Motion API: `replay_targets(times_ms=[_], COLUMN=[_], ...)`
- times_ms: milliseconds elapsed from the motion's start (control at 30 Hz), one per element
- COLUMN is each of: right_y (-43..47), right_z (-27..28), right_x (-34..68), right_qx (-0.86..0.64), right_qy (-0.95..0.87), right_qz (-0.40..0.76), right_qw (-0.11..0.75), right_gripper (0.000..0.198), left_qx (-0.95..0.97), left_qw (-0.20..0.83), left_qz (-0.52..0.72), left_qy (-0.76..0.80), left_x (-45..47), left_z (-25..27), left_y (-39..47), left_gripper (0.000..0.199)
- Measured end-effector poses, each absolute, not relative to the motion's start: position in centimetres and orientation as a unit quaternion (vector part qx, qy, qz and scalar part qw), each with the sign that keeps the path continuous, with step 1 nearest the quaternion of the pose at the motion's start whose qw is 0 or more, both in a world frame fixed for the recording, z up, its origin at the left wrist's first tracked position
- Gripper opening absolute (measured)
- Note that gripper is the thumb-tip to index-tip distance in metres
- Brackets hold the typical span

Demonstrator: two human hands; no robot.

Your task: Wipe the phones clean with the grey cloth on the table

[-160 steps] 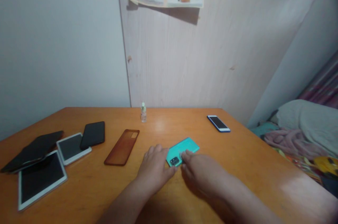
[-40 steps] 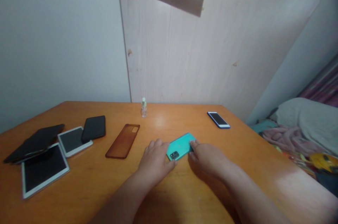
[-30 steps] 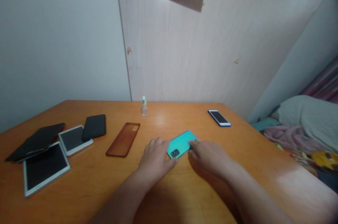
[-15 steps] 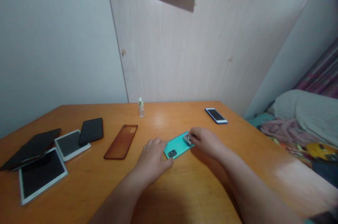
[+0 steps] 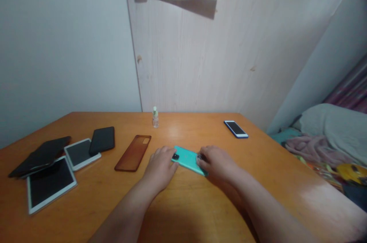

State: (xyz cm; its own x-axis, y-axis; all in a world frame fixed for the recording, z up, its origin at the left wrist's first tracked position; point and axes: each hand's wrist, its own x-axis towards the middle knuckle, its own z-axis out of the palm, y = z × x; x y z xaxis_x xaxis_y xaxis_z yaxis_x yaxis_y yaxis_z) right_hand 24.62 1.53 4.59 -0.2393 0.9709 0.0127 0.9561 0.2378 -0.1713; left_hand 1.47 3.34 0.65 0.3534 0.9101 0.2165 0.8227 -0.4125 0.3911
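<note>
A turquoise smartphone (image 5: 187, 159) lies back up on the table, its camera end toward the left. My left hand (image 5: 162, 164) is closed on that end, fingers along the far edge and thumb on the near side, partly covering the camera. My right hand (image 5: 216, 161) is over the other end, with its fingers bent around a small crumpled greyish piece (image 5: 198, 156), perhaps a cloth or wipe, pressed on the phone's back. Most of that piece is hidden under the fingers. A brown phone case (image 5: 132, 154) lies to the left of my left hand.
A small clear bottle (image 5: 155, 118) stands near the back edge. At the back right lies a blue-edged phone (image 5: 236, 129). On the left are a white tablet (image 5: 51, 185), a smaller white tablet (image 5: 82, 154), a black device (image 5: 102, 139) and a dark folder-like cover (image 5: 43, 155).
The phone has turned, so its right end now points nearer to me and its camera end farther away. Both hands moved with it. My view has tilted slightly up.
</note>
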Motion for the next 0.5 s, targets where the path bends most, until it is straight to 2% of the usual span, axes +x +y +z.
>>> replay_targets(times_ms=[233,333,500], right_y=[1.6,1.4,0.6], right_z=[4.2,3.8,3.0], right_x=[23.8,22.8,21.3], right_qx=[-0.608,-0.605,-0.493], right_qy=[-0.784,-0.783,-0.855], right_qz=[0.085,0.084,0.101], right_qw=[0.092,0.113,0.125], right_gripper=[0.021,0.021,0.026], left_qx=[0.801,0.802,0.81], left_qw=[0.12,0.132,0.149], left_qz=[0.228,0.229,0.216], left_qy=[0.541,0.536,0.525], left_x=[2.0,2.3,2.5], left_z=[0.1,0.2,-0.2], left_y=[3.4,2.9,2.5], left_gripper=[0.043,0.062,0.098])
